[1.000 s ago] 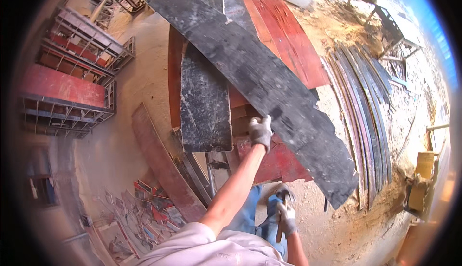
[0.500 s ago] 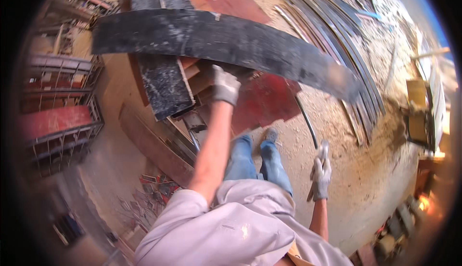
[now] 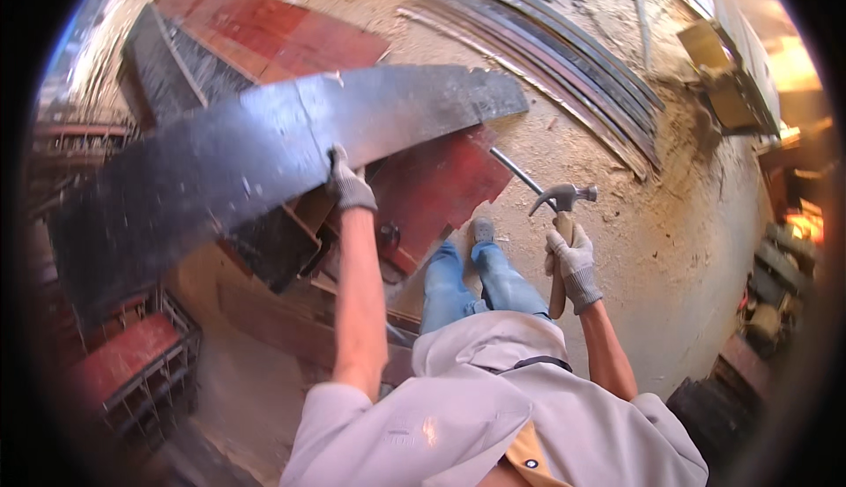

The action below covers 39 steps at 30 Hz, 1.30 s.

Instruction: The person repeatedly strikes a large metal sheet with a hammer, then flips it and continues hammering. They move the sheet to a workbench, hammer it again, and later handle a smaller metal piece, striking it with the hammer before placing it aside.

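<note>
A long dark board [image 3: 256, 148] slants across the view in front of me, its left end lower and nearer. My left hand [image 3: 351, 184], in a pale work glove, grips the board's near edge around the middle, thumb on top; the other fingers are mostly hidden beneath. My right hand [image 3: 571, 262], gloved too, is closed around the wooden handle of a claw hammer [image 3: 564, 198], whose head points up and away from me. Beneath the dark board lie red panels [image 3: 441, 189] and other dark panels [image 3: 269, 245], partly covered by it.
Long narrow strips [image 3: 546, 37] lie stacked at the far right on debris-strewn ground. A metal pipe [image 3: 518, 170] sticks out beside the red panels. Wire-frame crates [image 3: 145, 368] stand at lower left. Scrap blocks [image 3: 775, 284] are piled along the right side, below a yellowish box [image 3: 727, 90].
The dark board has swung, its left end coming lower and nearer. My left hand now grips its edge. The hammer in my right hand has come up into clearer sight. My view has turned.
</note>
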Motion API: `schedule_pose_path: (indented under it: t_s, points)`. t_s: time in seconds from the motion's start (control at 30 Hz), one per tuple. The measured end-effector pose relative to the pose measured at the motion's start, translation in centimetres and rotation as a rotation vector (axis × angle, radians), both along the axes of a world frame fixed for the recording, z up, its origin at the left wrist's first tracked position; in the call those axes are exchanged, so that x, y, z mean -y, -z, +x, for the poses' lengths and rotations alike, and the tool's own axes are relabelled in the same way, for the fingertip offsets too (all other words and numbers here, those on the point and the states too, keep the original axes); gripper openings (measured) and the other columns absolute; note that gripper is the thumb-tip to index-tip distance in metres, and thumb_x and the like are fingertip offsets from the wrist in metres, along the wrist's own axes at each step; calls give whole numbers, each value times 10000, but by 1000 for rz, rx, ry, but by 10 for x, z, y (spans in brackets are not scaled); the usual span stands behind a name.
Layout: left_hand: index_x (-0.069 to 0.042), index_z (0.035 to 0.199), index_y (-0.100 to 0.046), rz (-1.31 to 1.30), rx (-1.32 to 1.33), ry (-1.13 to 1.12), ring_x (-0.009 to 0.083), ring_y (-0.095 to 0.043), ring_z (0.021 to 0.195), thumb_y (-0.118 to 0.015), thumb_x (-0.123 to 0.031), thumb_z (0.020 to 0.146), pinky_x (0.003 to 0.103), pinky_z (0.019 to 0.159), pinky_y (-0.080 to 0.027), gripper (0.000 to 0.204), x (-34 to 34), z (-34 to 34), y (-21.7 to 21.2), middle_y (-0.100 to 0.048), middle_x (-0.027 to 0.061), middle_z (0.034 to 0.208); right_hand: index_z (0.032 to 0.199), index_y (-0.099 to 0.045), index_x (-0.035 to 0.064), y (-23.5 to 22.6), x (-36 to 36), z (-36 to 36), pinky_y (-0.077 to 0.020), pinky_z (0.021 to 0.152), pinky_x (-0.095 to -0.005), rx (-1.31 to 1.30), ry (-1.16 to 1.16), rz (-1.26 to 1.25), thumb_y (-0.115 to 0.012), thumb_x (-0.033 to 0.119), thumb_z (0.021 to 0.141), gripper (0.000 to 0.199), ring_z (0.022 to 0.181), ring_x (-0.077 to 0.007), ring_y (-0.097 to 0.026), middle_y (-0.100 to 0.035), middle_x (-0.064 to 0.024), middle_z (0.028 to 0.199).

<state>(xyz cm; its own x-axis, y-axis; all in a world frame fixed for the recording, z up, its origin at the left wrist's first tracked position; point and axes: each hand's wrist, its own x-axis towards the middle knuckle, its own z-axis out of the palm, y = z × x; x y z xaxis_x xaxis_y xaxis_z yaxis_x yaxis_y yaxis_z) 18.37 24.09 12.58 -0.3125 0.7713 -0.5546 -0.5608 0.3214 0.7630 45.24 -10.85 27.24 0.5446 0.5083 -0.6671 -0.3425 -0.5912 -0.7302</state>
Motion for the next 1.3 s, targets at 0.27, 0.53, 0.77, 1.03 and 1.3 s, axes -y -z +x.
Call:
schedule_pose_path:
  t_s: [0.27, 0.53, 0.77, 1.03, 1.3]
  points:
    - [7, 1471, -517, -153, 133, -43, 288, -511, 1375, -751, -377, 990, 478, 1211, -399, 659, 100, 15, 1, -580, 135, 1451, 1016, -600, 123, 69, -87, 27, -440, 484, -268, -387, 39, -56, -569, 444, 1079, 329, 563, -86, -510, -547, 41, 747]
    - [-75, 1449, -542, -403, 314, -160, 288, -487, 1403, -784, -371, 947, 477, 1211, -433, 631, 132, 69, 66, -560, 104, 1488, 1112, -630, 107, 222, -209, 61, -584, 533, -377, -833, 98, 88, -610, 453, 1050, 352, 645, -225, -685, -692, -58, 852]
    - [-9, 1370, -618, -322, 514, -262, 281, -480, 1444, -806, -385, 916, 441, 1266, -352, 618, 140, 28, 83, -631, 134, 1429, 930, -601, 87, 332, -289, 116, -532, 494, -383, -390, -12, -251, -525, 428, 1055, 372, 555, -194, -609, -614, -50, 743]
    - [0, 1310, -617, -433, 275, -434, 293, -538, 1366, -884, -364, 837, 493, 1222, -416, 653, 167, -11, 93, -625, 127, 1416, 803, -597, 27, 338, -294, 63, -523, 485, -426, -360, -287, -391, -413, 418, 1080, 514, 535, -279, -629, -615, -136, 665]
    - [8, 1289, -622, -502, 176, -496, 274, -558, 1316, -848, -371, 880, 438, 1202, -445, 601, 150, -14, 117, -638, 138, 1373, 1113, -641, -36, 327, -298, 6, -585, 734, -539, -138, -277, -531, -454, 303, 1061, 391, 836, -452, -734, -731, -292, 925]
